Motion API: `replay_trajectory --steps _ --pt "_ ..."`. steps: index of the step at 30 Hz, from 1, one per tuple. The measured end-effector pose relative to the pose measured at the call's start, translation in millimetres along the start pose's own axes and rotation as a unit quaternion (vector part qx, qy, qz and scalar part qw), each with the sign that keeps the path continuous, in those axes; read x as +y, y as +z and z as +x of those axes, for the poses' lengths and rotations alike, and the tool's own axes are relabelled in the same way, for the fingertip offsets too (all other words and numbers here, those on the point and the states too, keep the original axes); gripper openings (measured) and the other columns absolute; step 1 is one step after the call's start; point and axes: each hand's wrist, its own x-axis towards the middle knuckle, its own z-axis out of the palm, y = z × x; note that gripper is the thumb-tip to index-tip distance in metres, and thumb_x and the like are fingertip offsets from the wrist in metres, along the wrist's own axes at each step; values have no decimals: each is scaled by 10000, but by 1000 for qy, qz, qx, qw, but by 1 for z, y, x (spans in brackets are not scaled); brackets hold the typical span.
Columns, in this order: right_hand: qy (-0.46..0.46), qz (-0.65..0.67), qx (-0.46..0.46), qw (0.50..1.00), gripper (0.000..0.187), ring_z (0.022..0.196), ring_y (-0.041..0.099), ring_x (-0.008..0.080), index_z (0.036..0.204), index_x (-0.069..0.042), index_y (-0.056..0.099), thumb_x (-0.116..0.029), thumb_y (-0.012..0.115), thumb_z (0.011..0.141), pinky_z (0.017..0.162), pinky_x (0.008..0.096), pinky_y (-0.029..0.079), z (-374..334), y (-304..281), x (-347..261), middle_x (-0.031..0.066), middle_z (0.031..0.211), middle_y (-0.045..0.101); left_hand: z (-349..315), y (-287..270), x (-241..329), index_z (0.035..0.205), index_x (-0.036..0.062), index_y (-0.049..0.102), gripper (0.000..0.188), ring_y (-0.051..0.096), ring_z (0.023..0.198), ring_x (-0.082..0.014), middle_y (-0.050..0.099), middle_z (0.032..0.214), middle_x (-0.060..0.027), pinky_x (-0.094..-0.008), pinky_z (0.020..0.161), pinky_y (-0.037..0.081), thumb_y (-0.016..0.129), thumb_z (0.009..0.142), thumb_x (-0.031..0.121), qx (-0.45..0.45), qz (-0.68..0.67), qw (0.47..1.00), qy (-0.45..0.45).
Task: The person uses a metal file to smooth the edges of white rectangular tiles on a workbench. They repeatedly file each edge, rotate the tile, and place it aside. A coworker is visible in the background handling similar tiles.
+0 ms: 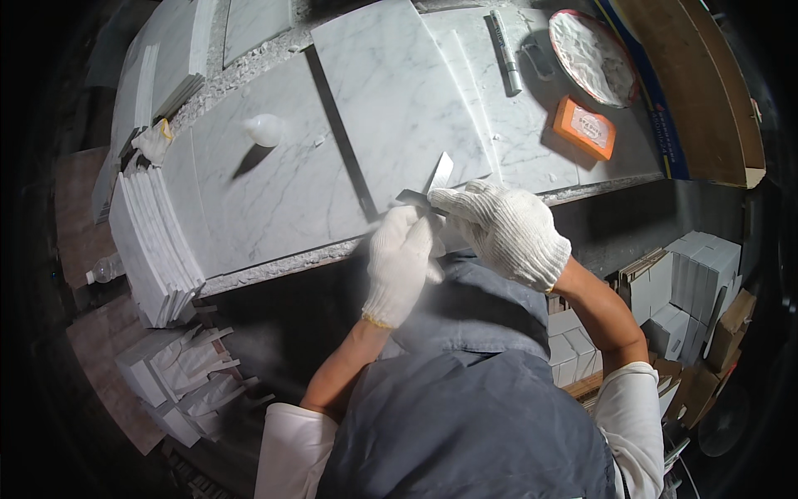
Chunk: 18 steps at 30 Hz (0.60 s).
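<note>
Both my hands wear white knit gloves and meet over the near edge of a grey-veined white marble slab (399,91). My right hand (509,229) is closed, its fingertips pinching at the base of a thin, flat pale strip (441,170) that points away from me. Just below, the fingers of my left hand (399,264) are closed around a small, flat dark-grey piece (411,197). The fingers partly hide both pieces, so I cannot tell their exact kind or whether they are joined.
On the marble lie a white bulb-shaped object (264,130), a marker pen (505,51), an orange box (584,127) and a round red-rimmed container (593,58). Stacked tiles (158,245) stand at the left. A cardboard box (706,83) is at the far right; white boxes (702,270) stand lower.
</note>
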Motion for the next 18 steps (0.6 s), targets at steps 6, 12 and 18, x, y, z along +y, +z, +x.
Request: replay_trajectory --steps 6,12,18 --pt "12 -37 -75 996 338 739 687 318 1269 -188 710 -153 648 939 651 407 550 1 -6 5 132 923 706 0 2 -1 1118 -22 598 233 547 506 -105 625 801 -82 -249 479 456 593 1012 186 2 -30 999 -16" --pt "58 94 117 987 301 758 697 281 1214 -175 745 -139 724 916 657 350 547 0 13 11 113 909 710 -1 2 4 1122 -29 596 250 541 509 -95 607 785 -70 -242 462 447 615 999 189 2 -46 998 -44" --pt "98 164 87 978 383 746 687 252 1283 -157 700 -20 624 933 683 343 551 -14 39 9 101 890 703 0 3 6 1122 -29 588 294 547 475 -99 610 775 -60 -232 459 429 650 979 220 7 -51 998 -43"
